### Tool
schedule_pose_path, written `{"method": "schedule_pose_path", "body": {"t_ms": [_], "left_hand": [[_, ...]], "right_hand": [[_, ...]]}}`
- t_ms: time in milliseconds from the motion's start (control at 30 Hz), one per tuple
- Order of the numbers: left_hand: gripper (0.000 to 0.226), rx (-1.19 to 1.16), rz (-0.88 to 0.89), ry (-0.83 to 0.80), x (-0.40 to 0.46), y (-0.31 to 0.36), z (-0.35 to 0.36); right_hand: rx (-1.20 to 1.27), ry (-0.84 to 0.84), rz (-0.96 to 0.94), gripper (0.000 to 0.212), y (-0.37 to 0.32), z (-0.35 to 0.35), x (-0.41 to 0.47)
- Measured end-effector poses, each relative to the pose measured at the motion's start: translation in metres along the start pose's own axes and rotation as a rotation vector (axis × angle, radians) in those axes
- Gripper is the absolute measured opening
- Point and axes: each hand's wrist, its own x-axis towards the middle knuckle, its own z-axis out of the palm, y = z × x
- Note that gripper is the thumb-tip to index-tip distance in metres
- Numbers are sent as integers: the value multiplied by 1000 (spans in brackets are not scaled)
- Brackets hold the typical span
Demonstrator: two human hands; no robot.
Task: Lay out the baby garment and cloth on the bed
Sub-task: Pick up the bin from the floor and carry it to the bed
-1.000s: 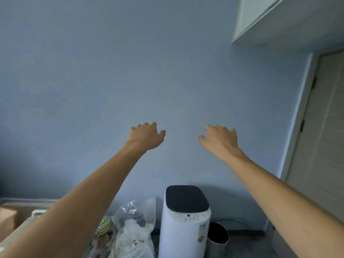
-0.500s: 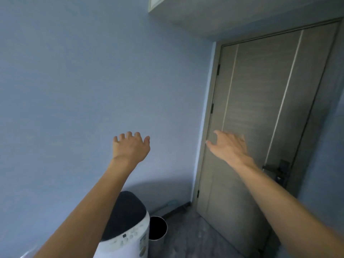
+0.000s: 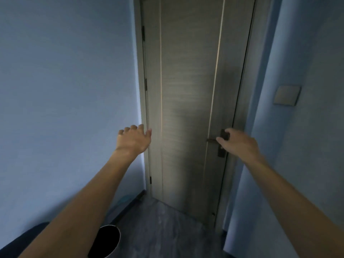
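A: Where does the person stand with the laying out?

B: Nothing of it shows as done. The head camera faces a closed grey door [image 3: 188, 101] set between blue walls, and neither the baby garment, the cloth nor the bed is anywhere in view, so where they lie cannot be told.

A: And the hands?

B: Both arms are stretched forward. The left hand [image 3: 133, 140] is raised in the air near the door's hinge edge, fingers loosely spread, holding nothing. The right hand [image 3: 237, 144] is up at the door handle [image 3: 222, 141]; its fingers look relaxed rather than wrapped round the lever, though it hides part of the handle, so a light touch cannot be ruled out.

A: Anything else around?

B: A wall switch [image 3: 286, 94] on the right wall, and a small round bin [image 3: 106, 241] on the floor at the lower left, beside a dark-topped thing cut off by the corner.

A: So what is left?

B: Seemingly everything: reaching the bed, taking up both pieces, spreading them flat.
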Motion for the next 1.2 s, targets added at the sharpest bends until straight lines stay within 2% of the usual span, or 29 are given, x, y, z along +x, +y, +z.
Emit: {"method": "schedule_pose_path", "body": {"t_ms": [133,267,400,567,700,900,1033,1100,1200], "left_hand": [[56,-86,32,-49,45,16,55],[57,-161,-95,-143,70,-17,132],[55,-187,-264,-206,77,-73,209],[51,-249,-427,-246,100,-141,287],[48,-279,-529,-273,126,-195,340],[49,-269,-726,-347,154,-263,378],[52,-279,-870,-370,157,-303,408],[53,-358,-964,-391,154,-314,427],[55,-603,-1111,-368,143,-324,456]], "right_hand": [[99,-49,51,63,37,38,37],[239,-159,43,61,53,94,70],[311,-316,21,61,39,169,103],[372,-533,-109,60,-16,278,162],[454,-692,-94,61,-65,366,215],[503,-895,-94,75,-141,480,278],[492,-1049,-217,75,-207,539,303],[452,-1126,-289,75,-237,574,315],[404,-1303,-409,79,-281,630,323]]}}
